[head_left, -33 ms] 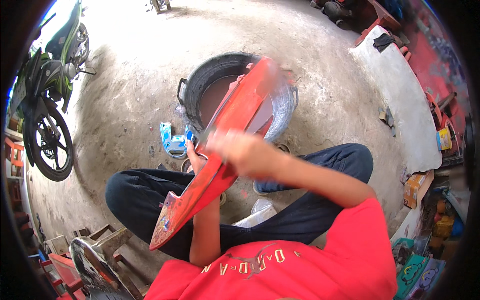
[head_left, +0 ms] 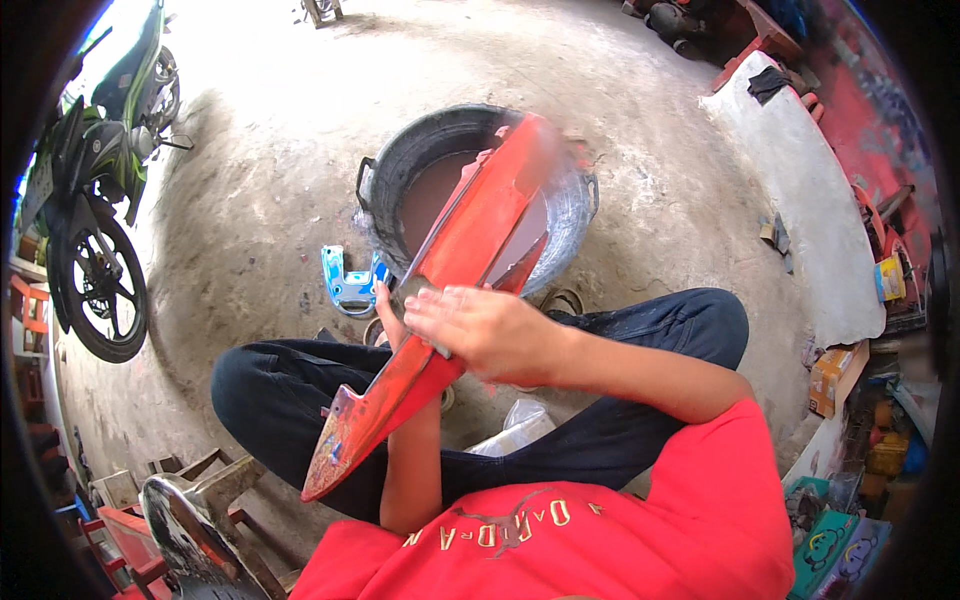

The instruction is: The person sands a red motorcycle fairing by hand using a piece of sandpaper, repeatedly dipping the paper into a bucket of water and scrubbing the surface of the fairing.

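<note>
A long red plastic panel [head_left: 488, 205], scuffed at its lower tip, lies diagonally across my lap and over a black tub [head_left: 385, 175] of murky pinkish water. My left hand [head_left: 392, 318] grips the panel's left edge from beneath, fingers partly hidden. My right hand [head_left: 480, 330] is on the panel's middle, fingers pressed together over a small grey pad [head_left: 413, 286], mostly covered by them. A blue-and-white plastic part [head_left: 352, 295] lies on the floor left of the tub.
A motorbike [head_left: 100, 240] stands at the left. A worn wooden stool [head_left: 215, 480] is at the lower left. A pale ledge [head_left: 790, 200] runs along the right, with red parts, a yellow can [head_left: 888, 280] and a cardboard box [head_left: 830, 380] near it.
My right hand looks sharper and sits very slightly lower, its fingers flatter on the red panel. The panel and left hand are almost unmoved.
</note>
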A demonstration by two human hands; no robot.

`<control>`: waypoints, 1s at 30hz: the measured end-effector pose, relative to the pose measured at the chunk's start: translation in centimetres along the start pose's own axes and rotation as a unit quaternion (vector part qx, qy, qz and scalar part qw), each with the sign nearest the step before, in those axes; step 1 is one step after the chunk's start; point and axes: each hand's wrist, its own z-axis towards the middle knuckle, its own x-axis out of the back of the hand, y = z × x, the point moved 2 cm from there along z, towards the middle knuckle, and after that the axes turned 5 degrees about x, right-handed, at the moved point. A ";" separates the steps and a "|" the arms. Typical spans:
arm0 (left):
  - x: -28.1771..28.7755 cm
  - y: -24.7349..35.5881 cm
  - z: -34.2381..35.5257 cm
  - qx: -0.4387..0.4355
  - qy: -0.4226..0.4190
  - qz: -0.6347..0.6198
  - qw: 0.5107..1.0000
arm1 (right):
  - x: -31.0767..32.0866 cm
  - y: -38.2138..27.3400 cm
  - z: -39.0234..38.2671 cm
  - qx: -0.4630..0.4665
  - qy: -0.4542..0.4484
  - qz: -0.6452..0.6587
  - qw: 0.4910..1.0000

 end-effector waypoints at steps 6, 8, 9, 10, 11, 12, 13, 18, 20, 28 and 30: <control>-5.4 -3.4 1.4 0.019 0.091 0.149 0.984 | 2.0 13.3 -3.7 -0.194 -0.017 -0.079 0.978; -5.8 -2.8 1.1 -0.017 0.182 0.141 0.973 | 1.4 11.6 -2.4 -0.195 -0.049 -0.082 0.976; -5.9 -2.9 1.6 -0.019 0.178 0.138 0.974 | 1.1 7.9 -1.7 -0.123 -0.025 -0.075 0.989; -6.1 -2.8 1.4 -0.043 0.246 0.140 0.958 | 0.5 3.9 -1.1 -0.048 0.002 -0.060 0.997; -6.3 -2.6 1.3 -0.063 0.313 0.143 0.937 | -0.1 0.6 -0.8 0.010 -0.017 -0.022 1.000; -6.1 -2.6 1.3 -0.079 0.378 0.145 0.911 | 0.3 0.4 -0.9 0.024 -0.008 -0.012 1.000; -5.4 -2.4 1.0 -0.077 0.385 0.146 0.908 | 0.2 0.2 -1.0 0.036 0.001 0.005 0.999; -4.8 -3.0 1.2 0.016 0.125 0.127 0.984 | 2.4 12.7 -3.7 -0.228 -0.005 -0.081 0.970; -4.8 -2.6 1.4 0.026 0.077 0.116 0.990 | 1.7 11.4 -3.5 -0.216 -0.006 -0.085 0.973; -3.5 -1.8 1.4 -0.002 0.099 0.040 0.994 | 1.6 6.5 -2.6 -0.093 -0.026 -0.102 0.990; -5.1 -2.8 1.5 0.005 0.113 0.121 0.986 | 2.3 8.9 -3.3 -0.159 -0.020 -0.125 0.979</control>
